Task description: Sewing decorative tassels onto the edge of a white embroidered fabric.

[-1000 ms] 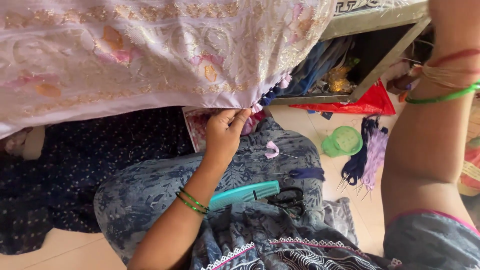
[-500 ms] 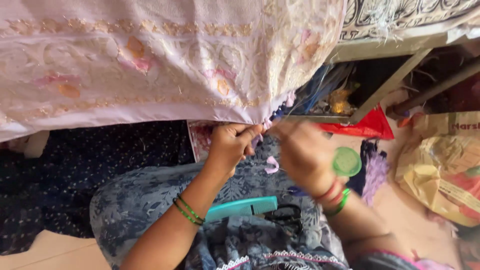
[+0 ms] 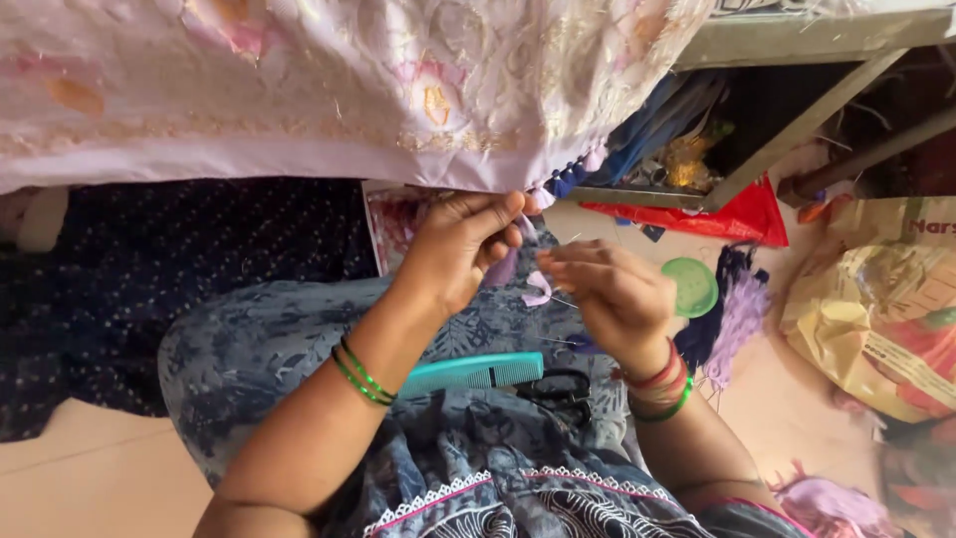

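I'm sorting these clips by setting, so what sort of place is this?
Probably a home hand-sewing spot on the floor. The left hand pinches the edge of an embroidered pink cloth, the right hand works close beside it, and thread bundles and scissors lie nearby.

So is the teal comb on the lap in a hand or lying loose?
Lying loose: the comb rests on the lap beside black scissors, with both hands up at the cloth edge.

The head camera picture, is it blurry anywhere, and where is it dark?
In the head view, the right hand looks slightly smeared and the left hand sharper; the pink embroidered cloth is brightly lit, the shelf shades the space beneath it, and the picture's edges look soft.
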